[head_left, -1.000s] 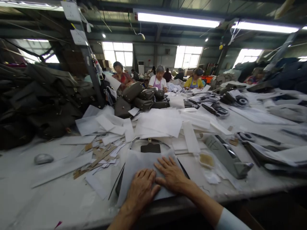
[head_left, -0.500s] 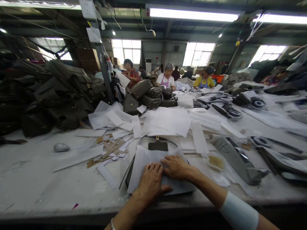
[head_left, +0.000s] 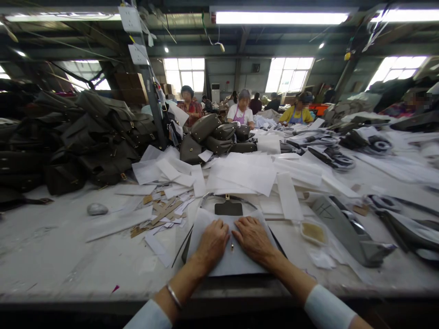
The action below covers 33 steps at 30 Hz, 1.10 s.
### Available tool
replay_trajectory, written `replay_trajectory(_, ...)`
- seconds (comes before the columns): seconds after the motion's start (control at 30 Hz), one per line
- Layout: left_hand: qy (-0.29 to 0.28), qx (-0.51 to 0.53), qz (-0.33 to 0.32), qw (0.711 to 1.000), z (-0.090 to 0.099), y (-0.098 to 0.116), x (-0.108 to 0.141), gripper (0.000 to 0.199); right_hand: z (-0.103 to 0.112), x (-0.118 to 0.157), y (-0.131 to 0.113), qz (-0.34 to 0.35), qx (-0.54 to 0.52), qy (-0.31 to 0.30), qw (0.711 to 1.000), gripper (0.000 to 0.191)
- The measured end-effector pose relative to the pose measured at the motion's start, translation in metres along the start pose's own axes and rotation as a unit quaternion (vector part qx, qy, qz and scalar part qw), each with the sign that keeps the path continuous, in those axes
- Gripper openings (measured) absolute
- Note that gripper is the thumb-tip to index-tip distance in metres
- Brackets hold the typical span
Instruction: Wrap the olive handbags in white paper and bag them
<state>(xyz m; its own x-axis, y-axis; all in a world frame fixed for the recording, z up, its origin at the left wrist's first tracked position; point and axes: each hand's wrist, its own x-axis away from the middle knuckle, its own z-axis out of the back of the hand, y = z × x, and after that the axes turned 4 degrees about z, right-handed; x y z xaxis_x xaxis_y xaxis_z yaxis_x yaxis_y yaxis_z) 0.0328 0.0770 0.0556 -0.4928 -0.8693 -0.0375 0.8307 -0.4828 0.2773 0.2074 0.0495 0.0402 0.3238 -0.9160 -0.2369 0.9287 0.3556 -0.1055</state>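
A dark bag lies on the table near its front edge, covered by a white sheet [head_left: 222, 266]. Its dark flap piece [head_left: 228, 209] shows above the sheet, below a curved handle. My left hand [head_left: 213, 242] rests palm down on the left half of the sheet, fingers lying flat. On the right half lies my right hand [head_left: 253, 238], also flat with its fingers extended. A small metal clasp [head_left: 232, 246] pokes through the sheet between the hands.
Dark bags [head_left: 99, 141] are heaped at the left. Cardboard and paper strips [head_left: 164, 214] lie left of the sheet, white sheets [head_left: 240, 171] behind it. A tray of yellowish stuff [head_left: 313, 233] and a grey bag piece [head_left: 346, 230] lie right. Several people sit across the table.
My hands have moved apart, the left one up the sheet and the right one slightly right. The metal clasp between them now shows.
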Motion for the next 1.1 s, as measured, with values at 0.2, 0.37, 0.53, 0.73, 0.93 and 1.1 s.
replay_trajectory(0.2,0.128,-0.049,-0.020,0.990,-0.024,-0.011,0.005,0.024,-0.005,-0.001,0.002,-0.019,-0.015,0.004,1.000,0.029)
replay_trajectory(0.37,0.124,-0.056,0.016,0.991,-0.024,-0.012,-0.001,0.026,-0.002,-0.008,0.005,-0.058,-0.016,-0.006,0.998,0.037)
replay_trajectory(0.53,0.132,-0.063,0.035,0.989,-0.023,-0.013,-0.003,0.031,-0.008,-0.017,0.007,-0.069,-0.004,-0.038,0.997,0.047)
replay_trajectory(0.73,0.154,-0.062,0.025,0.986,-0.025,-0.015,-0.004,0.034,-0.011,-0.015,0.007,-0.065,0.001,-0.013,0.998,0.052)
replay_trajectory(0.93,0.148,-0.058,0.023,0.987,-0.026,-0.016,-0.005,0.037,-0.010,-0.010,0.004,-0.059,0.017,0.026,0.998,0.050)
replay_trajectory(1.1,0.138,-0.068,0.027,0.988,-0.026,-0.017,-0.007,0.031,-0.012,-0.015,0.004,-0.100,0.019,-0.013,0.995,0.051)
